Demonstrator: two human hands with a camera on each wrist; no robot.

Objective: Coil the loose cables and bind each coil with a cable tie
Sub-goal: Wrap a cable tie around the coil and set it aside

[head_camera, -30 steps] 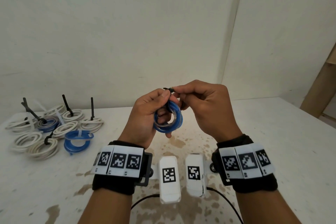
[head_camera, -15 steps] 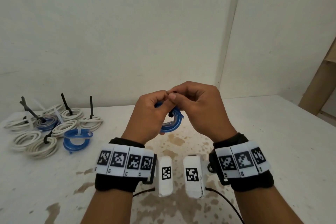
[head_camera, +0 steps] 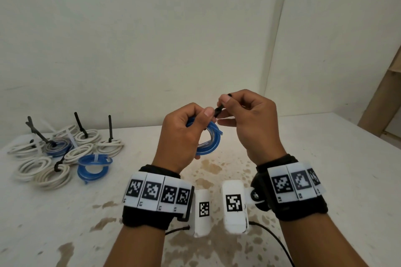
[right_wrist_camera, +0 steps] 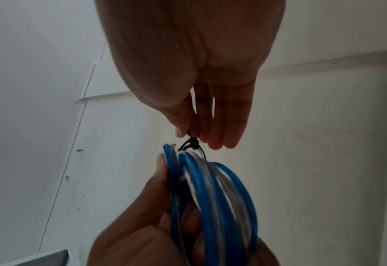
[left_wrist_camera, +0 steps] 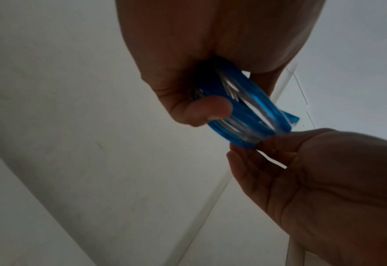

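My left hand point(head_camera: 184, 134) grips a small coil of blue and clear cable point(head_camera: 209, 140) in the air above the table's middle; the coil point(left_wrist_camera: 244, 109) shows edge-on in the left wrist view. A black cable tie point(head_camera: 219, 110) loops over the coil's top. My right hand point(head_camera: 245, 119) pinches the tie's tail between thumb and forefinger, just up and right of the coil. In the right wrist view the tie point(right_wrist_camera: 191, 144) runs from my right fingertips point(right_wrist_camera: 212, 142) down onto the coil point(right_wrist_camera: 212, 194). How tight the tie sits is hidden by my fingers.
A heap of bound coils lies at the table's back left: white ones point(head_camera: 52, 176), a blue one point(head_camera: 94, 168), with black tie tails point(head_camera: 110, 128) sticking up. The white table point(head_camera: 325, 169) is stained brown in front of me. A wooden post point(head_camera: 382, 102) stands far right.
My right hand has risen up and to the right with the tie's tail, drawing it away from the coil. The left hand has kept its grip on the coil.
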